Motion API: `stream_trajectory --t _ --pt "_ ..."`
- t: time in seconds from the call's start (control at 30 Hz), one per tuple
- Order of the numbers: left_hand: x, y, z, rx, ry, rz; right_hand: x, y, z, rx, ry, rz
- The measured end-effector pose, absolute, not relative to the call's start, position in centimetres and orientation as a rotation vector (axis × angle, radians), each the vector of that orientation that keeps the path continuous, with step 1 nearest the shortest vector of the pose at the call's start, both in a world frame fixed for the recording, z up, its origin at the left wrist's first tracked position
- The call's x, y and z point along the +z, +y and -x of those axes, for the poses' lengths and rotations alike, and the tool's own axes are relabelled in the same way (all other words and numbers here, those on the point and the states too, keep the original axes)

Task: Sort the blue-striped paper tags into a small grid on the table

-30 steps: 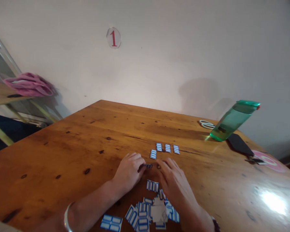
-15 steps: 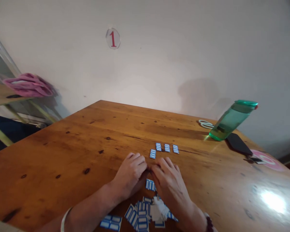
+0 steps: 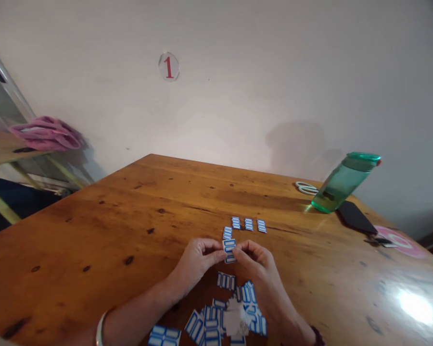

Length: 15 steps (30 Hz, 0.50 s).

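Observation:
A small sheet of blue-bordered white labels (image 3: 229,251) is pinched between both hands above the table. My left hand (image 3: 198,262) grips its left edge with thumb and fingers, and my right hand (image 3: 261,266) grips the right edge. Just beyond it lies a label sheet (image 3: 227,233), with a short row of similar sheets (image 3: 248,224) behind and to the right. Nearer to me rests a single sheet (image 3: 225,280). A loose pile of label sheets (image 3: 212,327) with plain white pieces (image 3: 234,322) on it spreads between my forearms.
A green bottle (image 3: 346,182) stands at the right beside a black phone-like slab (image 3: 357,217), a coiled white cable (image 3: 306,188) and a pink round mat (image 3: 404,242). The wooden table (image 3: 104,240) meets a wall at the back. Pink cloth (image 3: 46,133) lies on a side table.
My hands have turned and drawn slightly apart, bringing the label sheet between them into sight. My right hand no longer covers part of the pile. The camera view has tilted up slightly.

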State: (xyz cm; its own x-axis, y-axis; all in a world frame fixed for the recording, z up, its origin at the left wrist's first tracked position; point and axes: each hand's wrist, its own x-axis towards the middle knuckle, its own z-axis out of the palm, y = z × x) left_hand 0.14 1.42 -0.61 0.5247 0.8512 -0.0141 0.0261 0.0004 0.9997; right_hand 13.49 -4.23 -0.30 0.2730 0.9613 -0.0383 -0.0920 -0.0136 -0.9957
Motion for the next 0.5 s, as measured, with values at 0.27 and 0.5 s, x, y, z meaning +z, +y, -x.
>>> stream_trajectory --t 0.27,0.5 --pt "-0.72 1.54 -0.11 0.786 0.851 -1.499 -0.73 -3.94 -13.29 0.973 -1.04 1.335" --pt "-0.48 1.19 -0.16 0.814 0.912 -1.593 -1.11 -3.99 -13.36 0.704 -1.227 1.5"
